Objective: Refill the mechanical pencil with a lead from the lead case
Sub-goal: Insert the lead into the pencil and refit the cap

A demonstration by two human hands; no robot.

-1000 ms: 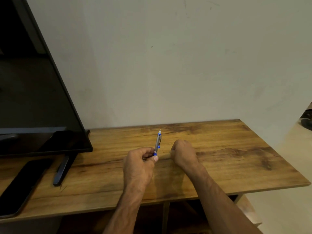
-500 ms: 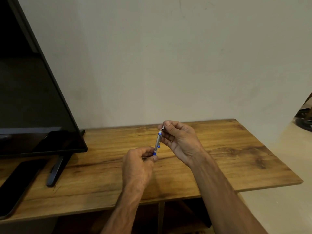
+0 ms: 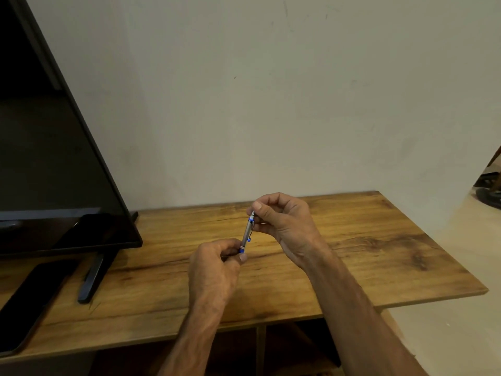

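A wooden surface with dark grain stands against a plain pale wall. At its left a black monitor rests on a slim dark foot; a black phone lies flat just beside that foot, near the front edge

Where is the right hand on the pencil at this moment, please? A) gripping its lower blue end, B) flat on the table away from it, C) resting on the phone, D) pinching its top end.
D: the right hand pinches the top end of the pencil, while the left hand grips its lower blue end.
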